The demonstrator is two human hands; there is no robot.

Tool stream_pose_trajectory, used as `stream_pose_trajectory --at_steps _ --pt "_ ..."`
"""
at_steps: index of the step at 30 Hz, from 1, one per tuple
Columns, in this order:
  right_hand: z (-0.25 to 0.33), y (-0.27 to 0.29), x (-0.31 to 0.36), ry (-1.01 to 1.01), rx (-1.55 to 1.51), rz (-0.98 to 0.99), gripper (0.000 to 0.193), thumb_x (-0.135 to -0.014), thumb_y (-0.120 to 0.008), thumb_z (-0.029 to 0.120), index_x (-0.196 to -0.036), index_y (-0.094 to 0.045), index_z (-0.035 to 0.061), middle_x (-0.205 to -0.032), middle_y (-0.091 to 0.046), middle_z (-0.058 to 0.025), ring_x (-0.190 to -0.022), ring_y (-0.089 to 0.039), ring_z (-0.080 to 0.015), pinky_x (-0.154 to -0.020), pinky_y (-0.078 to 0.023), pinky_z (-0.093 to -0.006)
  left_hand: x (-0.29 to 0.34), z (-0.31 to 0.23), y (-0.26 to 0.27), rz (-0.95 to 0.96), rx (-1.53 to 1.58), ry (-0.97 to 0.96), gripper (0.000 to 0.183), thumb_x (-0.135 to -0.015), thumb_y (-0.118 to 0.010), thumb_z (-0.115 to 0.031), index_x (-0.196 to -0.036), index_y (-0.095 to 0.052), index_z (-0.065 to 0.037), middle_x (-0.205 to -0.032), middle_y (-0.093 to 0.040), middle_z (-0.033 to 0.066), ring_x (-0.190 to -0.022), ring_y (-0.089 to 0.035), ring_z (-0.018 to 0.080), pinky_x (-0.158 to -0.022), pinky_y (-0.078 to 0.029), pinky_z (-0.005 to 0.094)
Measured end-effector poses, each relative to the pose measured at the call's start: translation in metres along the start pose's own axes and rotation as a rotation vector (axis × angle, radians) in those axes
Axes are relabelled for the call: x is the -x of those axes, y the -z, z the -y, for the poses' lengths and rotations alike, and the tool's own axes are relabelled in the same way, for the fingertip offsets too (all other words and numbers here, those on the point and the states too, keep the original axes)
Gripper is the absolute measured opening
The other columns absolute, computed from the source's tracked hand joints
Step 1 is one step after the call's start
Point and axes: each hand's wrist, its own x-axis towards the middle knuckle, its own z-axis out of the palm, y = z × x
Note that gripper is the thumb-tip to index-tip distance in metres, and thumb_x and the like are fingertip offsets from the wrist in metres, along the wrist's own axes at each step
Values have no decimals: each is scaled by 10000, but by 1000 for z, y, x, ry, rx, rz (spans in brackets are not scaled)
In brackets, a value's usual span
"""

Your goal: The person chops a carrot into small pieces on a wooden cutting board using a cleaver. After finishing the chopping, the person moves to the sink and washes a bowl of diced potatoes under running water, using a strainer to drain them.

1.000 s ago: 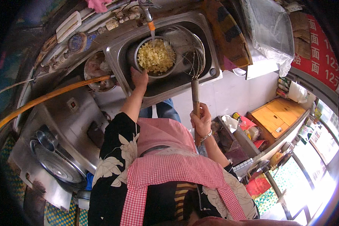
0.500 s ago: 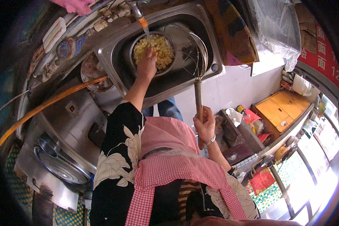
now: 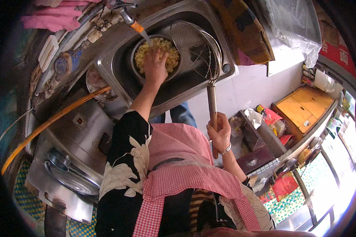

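A round metal bowl [image 3: 135,67] stands in the steel sink [image 3: 113,59], filled with small pale yellow diced pieces [image 3: 172,58] that look like potato. My left hand [image 3: 155,67] lies on them with its fingers spread; the fingertips are partly sunk among the pieces. Water runs into the bowl from a tap [image 3: 136,26] with an orange band. My right hand [image 3: 219,132] is closed round the long handle of a wire skimmer [image 3: 197,49]. The skimmer's mesh head is over the sink, just right of the bowl.
Left of the sink are a bamboo pole [image 3: 55,112], a steel counter and a round metal lid [image 3: 73,179]. A cardboard sheet [image 3: 245,31] leans at the sink's right. Further right are grey bins [image 3: 261,134] and a wooden cabinet [image 3: 304,106]. A pink cloth [image 3: 55,16] hangs upper left.
My left fingers, bunched together before, are now spread over the diced pieces. The view has shifted slightly. My right hand keeps its hold on the skimmer.
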Motion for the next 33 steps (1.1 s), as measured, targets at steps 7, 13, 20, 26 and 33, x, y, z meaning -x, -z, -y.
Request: stream_pose_trajectory --at_steps 7,13,20,26,33 --pt "2 2 1 27 -18 10 407 -858 -694 33 -1251 -586 23 -842 -663 -38 -762 -608 -96 -695 -511 -287 -4 -3 4 258 -90 -163 458 -881 -710 -55 -1321 -647 -167 -1553 -459 90 -1475 -392 336 -1147 -397 564" --pt "4 4 -3 20 -62 39 392 -864 -690 35 -1243 -588 18 -838 -660 -33 -755 -603 -91 -687 -508 -282 28 15 11 264 92 369 495 -866 -705 -14 -1345 -641 -120 -1546 -451 168 -1402 -471 366 -1117 -461 465" --pt "5 3 -4 24 -56 31 405 -869 -685 36 -1260 -582 9 -834 -654 -31 -761 -604 -95 -692 -515 -282 12 17 -1 71 199 236 532 -874 -672 18 -1386 -614 -115 -1536 -446 195 -1366 -499 380 -1047 -529 453" --pt "9 5 -5 43 -68 42 426 -858 -681 22 -1271 -579 11 -841 -654 -27 -752 -604 -87 -678 -514 -270 15 13 3 304 455 296 558 -866 -697 -25 -1402 -640 -170 -1541 -476 104 -1341 -521 362 -978 -577 464" --pt "10 3 -2 -14 -81 65 442 -850 -676 13 -1281 -576 15 -863 -653 -25 -764 -595 -87 -692 -506 -273 17 21 18 164 43 182 465 -940 -690 -169 -1402 -638 -192 -1463 -582 70 -1239 -615 301 -900 -599 430"
